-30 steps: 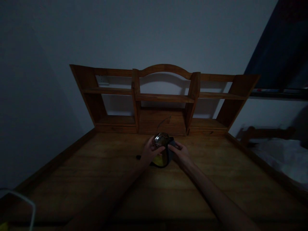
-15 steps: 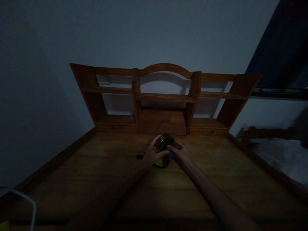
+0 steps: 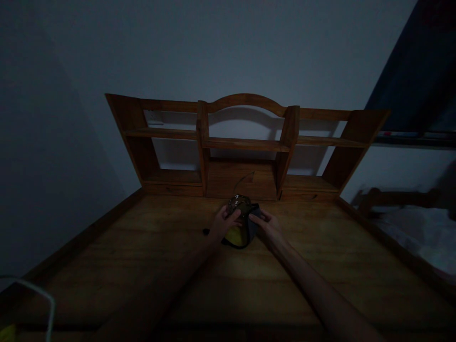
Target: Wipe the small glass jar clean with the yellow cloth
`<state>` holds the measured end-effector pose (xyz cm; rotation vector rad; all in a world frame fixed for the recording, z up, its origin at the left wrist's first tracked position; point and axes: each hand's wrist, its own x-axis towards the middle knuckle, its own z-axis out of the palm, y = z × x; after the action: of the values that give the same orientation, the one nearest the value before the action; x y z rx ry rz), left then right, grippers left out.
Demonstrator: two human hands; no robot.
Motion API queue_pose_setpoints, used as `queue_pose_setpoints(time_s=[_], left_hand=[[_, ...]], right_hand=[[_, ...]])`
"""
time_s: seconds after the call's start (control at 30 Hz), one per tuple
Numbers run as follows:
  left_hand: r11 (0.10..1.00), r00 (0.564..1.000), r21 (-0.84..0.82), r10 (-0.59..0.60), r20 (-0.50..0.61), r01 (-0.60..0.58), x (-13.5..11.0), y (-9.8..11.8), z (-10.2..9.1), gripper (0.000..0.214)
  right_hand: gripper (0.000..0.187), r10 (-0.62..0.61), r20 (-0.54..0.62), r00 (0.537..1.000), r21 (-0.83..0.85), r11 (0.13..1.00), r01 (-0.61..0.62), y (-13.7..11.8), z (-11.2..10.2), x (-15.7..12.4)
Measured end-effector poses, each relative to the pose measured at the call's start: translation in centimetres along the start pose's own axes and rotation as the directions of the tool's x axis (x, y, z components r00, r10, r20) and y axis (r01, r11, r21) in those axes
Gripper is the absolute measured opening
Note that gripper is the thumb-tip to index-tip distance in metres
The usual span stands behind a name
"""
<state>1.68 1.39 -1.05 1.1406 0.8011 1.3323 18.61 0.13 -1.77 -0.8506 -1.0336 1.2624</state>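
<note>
The room is very dim. My left hand (image 3: 223, 222) and my right hand (image 3: 269, 225) close together on a small bundle in the middle of the wooden desk (image 3: 142, 266). The bundle is a shiny rounded object (image 3: 238, 205) above a yellow part (image 3: 235, 235), with dark fabric (image 3: 252, 223) wrapped round its right side. My left fingers curl over the shiny object. My right fingers pinch the dark fabric's edge. What the bundle is exactly I cannot make out.
A wooden shelf unit (image 3: 245, 143) with bare compartments stands at the desk's back against the wall. A dark strap end (image 3: 205, 232) lies left of my left hand. A white cable (image 3: 39, 297) loops at the lower left. A bed with white bedding (image 3: 420, 232) is on the right.
Both hands stay on the bundle and have only shifted a little. The yellow part shows more than half a second ago, and the shiny object sits slightly further back.
</note>
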Motion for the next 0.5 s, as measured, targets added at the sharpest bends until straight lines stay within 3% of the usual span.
queue_pose_setpoints(time_s=[0.27, 0.5], left_hand=[[0.994, 0.994, 0.045, 0.096, 0.054, -0.098, 0.41, -0.83, -0.55, 0.056], [0.99, 0.991, 0.08, 0.11, 0.076, -0.116, -0.28, 0.03, -0.27, 0.06]], right_hand=[[0.041, 0.018, -0.003, 1.0, 0.011, 1.0, -0.018, -0.26, 0.05, -0.17], [0.041, -0.021, 0.006, 1.0, 0.019, 1.0, 0.02, -0.27, 0.15, -0.33]])
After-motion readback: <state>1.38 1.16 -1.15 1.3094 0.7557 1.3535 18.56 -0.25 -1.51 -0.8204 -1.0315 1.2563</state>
